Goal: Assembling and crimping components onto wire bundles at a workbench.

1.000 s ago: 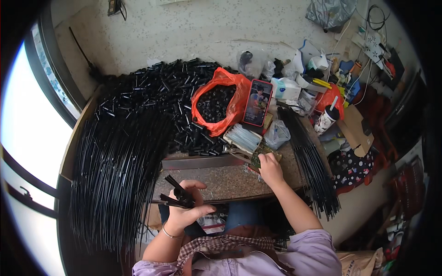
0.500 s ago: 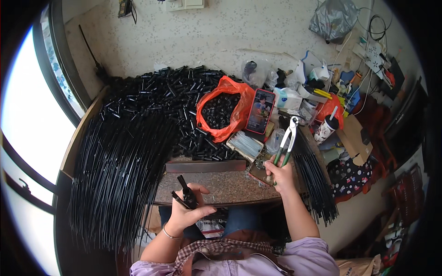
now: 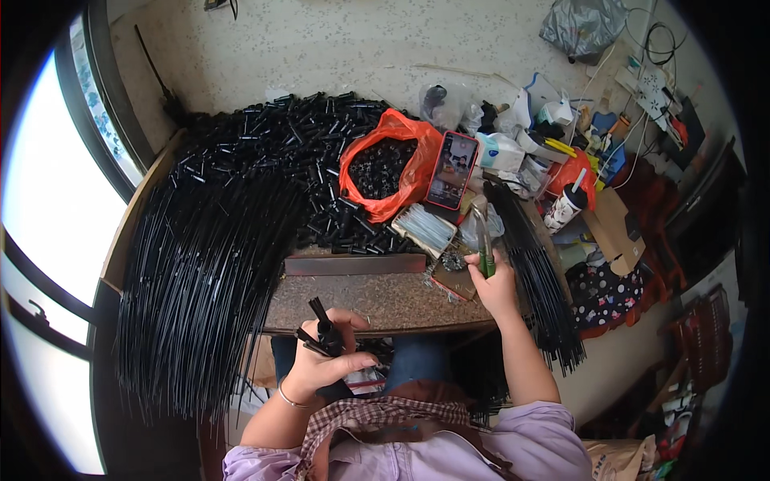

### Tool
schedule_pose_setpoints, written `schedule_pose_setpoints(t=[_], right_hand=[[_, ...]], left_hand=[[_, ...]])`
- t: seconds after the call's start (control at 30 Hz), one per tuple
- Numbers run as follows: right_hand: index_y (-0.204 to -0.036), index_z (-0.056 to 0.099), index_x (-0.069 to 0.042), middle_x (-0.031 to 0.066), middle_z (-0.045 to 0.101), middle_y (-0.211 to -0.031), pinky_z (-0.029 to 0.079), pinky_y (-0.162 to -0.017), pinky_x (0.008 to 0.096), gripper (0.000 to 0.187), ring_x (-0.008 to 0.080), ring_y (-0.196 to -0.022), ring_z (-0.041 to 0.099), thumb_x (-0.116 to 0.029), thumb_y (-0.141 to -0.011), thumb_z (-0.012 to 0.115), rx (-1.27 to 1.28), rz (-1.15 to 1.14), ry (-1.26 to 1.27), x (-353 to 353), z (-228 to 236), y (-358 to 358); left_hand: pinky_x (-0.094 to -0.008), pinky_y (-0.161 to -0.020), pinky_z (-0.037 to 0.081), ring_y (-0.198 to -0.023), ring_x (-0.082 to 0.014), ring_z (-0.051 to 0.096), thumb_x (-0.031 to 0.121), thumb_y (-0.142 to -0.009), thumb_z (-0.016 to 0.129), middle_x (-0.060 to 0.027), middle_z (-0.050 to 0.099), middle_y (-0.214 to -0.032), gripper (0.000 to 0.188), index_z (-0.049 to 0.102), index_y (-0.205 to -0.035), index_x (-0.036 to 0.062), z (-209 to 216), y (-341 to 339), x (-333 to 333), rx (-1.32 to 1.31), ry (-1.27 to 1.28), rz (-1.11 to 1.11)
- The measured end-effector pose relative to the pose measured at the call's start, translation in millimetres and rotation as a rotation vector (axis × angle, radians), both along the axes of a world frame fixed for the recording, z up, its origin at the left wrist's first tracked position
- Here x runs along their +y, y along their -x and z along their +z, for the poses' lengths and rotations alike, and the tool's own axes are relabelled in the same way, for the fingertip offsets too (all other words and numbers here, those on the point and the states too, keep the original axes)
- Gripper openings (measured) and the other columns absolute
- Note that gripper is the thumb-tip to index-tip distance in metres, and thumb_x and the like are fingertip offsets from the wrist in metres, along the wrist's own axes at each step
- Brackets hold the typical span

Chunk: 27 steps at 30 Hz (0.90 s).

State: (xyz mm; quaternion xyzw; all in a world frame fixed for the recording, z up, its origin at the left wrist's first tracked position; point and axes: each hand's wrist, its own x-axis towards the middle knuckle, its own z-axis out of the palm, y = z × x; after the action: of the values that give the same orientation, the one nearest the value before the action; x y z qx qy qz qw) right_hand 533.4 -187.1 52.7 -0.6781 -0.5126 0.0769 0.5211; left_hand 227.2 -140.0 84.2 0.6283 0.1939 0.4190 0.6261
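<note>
Room: speckled pale floor (image 3: 337, 48) fills the top of your view, with a bright window (image 3: 48, 208) curving down your left side.
Rods: a broad sheaf of long black rods (image 3: 200, 280) fans across the left of the work table, running from the far edge toward your lap.
Tube pile: a heap of short black tube pieces (image 3: 273, 144) lies beyond the rods, touching the orange bag.
Bench: a brown stone-topped slab (image 3: 393, 301) sits straight before you, with a flat metal bar (image 3: 353, 264) along its far edge.
Second bundle: a narrower bunch of black rods (image 3: 537, 280) runs down just right of your right hand.
Orange bag: an open orange plastic bag (image 3: 409, 156) holds more black pieces.
Phone: a phone (image 3: 451, 170) leans against the bag, screen lit.
Left hand: your left hand (image 3: 321, 365) is curled around a few short black tubes (image 3: 321, 329), gripping them at the near edge of the slab.
Right hand: your right hand (image 3: 497, 289) is closed on green-handled pliers (image 3: 484, 240), nose pointing away from you, above the slab's right end.
</note>
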Motion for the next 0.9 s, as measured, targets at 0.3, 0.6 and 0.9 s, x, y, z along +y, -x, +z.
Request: schedule_pose_setpoints(t=[0.3, 0.6, 0.9], right_hand=[[-0.087, 0.055, -0.004, 0.0114, 0.056, -0.081, 0.048, -0.066, 0.0346, 0.021, 0.0283, -0.08, 0.056, -0.001, -0.067, 0.062, -0.744, 0.145, 0.042, 22, -62, -35], [-0.088, 0.054, -0.003, 0.0121, 0.057, -0.077, 0.046, -0.064, 0.0354, 0.023, 0.0286, -0.073, 0.056, -0.004, -0.067, 0.066, -0.552, 0.014, 0.058, 31, -65, -41], [-0.081, 0.052, -0.005, 0.0039, 0.058, -0.069, 0.041, -0.05, 0.024, 0.014, 0.0113, -0.057, 0.053, -0.006, -0.075, 0.065, 0.497, -0.023, 0.071, 22, -21, -14]], left_hand=[[-0.0185, -0.046, 0.03, -0.051, -0.0045, 0.042, 0.007, -0.059, 0.08, 0.0025, 0.047, -0.058, 0.045, 0.052, -0.094, 0.0005, -11, -4, 11, 0.042, 0.006, -0.048], [-0.0181, -0.047, 0.031, -0.051, -0.0039, 0.043, 0.007, -0.058, 0.08, 0.002, 0.05, -0.058, 0.044, 0.053, -0.093, 0.0, -15, -12, 17, 0.065, 0.047, -0.065], [-0.0181, -0.045, 0.03, -0.05, -0.0032, 0.043, 0.011, -0.059, 0.081, 0.0029, 0.05, -0.056, 0.04, 0.057, -0.089, 0.0, -3, -18, 9, 0.119, -0.083, -0.084]])
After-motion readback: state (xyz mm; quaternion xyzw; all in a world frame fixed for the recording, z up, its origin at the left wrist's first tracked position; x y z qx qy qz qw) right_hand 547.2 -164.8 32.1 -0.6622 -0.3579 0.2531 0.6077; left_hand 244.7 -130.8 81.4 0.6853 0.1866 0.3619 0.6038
